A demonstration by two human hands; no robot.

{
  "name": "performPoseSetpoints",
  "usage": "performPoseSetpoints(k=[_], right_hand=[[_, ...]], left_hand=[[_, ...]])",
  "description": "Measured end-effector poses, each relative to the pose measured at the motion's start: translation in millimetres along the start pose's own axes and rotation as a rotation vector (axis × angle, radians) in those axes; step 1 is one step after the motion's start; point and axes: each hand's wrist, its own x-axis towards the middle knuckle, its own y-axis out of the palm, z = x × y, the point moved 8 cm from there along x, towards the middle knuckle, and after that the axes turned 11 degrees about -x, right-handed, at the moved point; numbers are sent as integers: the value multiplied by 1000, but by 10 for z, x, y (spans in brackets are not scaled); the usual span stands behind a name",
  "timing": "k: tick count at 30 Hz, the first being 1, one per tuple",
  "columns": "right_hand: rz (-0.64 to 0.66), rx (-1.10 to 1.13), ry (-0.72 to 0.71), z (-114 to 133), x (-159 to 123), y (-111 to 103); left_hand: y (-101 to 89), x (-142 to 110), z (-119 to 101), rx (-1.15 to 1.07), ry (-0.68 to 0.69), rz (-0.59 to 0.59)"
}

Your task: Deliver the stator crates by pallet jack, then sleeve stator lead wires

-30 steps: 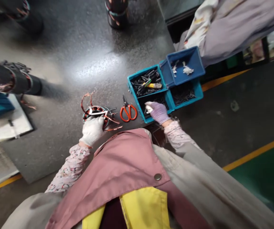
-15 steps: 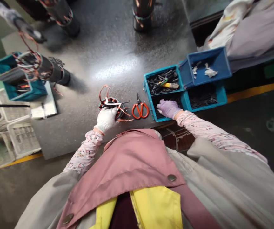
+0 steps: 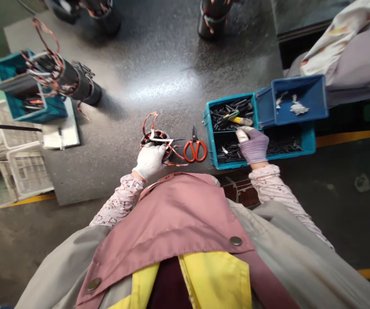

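From my remote view I see two gloved hands at the near edge of a speckled grey table (image 3: 159, 73). The left hand (image 3: 149, 161), in a white glove, is closed around a small ring wound with copper wire (image 3: 154, 143). The ring sits on the near side of the table, left of the middle, and loose copper wire ends (image 3: 149, 122) rise from it toward the far side. I cannot tell if the ring touches the table or is held just above it.

The right hand (image 3: 252, 146), in a purple glove, is over a teal tray (image 3: 209, 137), among short black tubes (image 3: 230, 111). Its fingers are close together and narrow, with something white at the fingertips (image 3: 241, 135) (it is too small for me to name). I cannot tell if this hand is holding any tube.

Red scissors (image 3: 195, 150) lie just right of the ring, between it and the tray. A tool with a yellow handle (image 3: 241, 121) lies in the tray, and a blue box (image 3: 297, 101) sits on the tray's far side.

In my judgement, a firm and low hold on the ring is best here, with the loose wire ends kept clear of the scissors.
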Motion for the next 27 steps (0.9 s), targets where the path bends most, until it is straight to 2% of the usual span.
performPoseSetpoints(k=[1,3,6,7,9,11,15,19,24,27], right_hand=[[50,68,1,93,-82,135],[246,218,34,318,-282,563],[606,572,294,568,-610,1285],[667,648,381,615,-680,1446],[694,702,475,641,-720,1617],[698,682,465,632,-691,1662],[718,598,412,587,-655,1623],[704,632,389,613,-651,1615],[711,802,561,582,-690,1702],[728,804,589,580,-691,1709]], left_hand=[[-1,1,1,-7,-1,3],[-1,3,2,-15,-2,12],[14,4,7,-23,-4,26],[20,2,7,-30,-1,28],[28,-5,-2,-48,17,21],[34,-13,-12,-63,40,7],[56,-24,0,-71,59,5],[71,-17,12,-81,49,30],[75,-3,10,-87,35,47],[69,-5,3,-94,50,31]])
